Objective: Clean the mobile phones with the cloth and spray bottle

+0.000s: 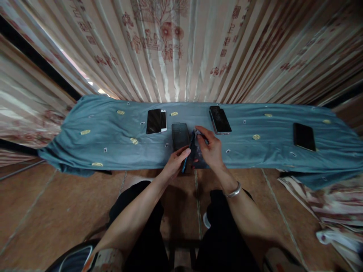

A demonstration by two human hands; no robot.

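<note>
My left hand (176, 161) grips a phone (185, 165) with a blue edge, tilted up on its side above the front of the table. My right hand (210, 148) pinches a crumpled greyish cloth (197, 136) against the phone's right-hand face. Some of that face is hidden by my fingers and the cloth. Just behind my left hand, a dark see-through phone case (179, 135) lies flat on the tablecloth.
A blue-green patterned tablecloth (121, 151) covers the long narrow table. A dark phone (153, 121) partly overlaps a white phone (163, 121) on the left. Stacked phones (220, 120) lie right of centre, and another dark phone (304, 136) farther right. Curtains (195, 53) hang behind.
</note>
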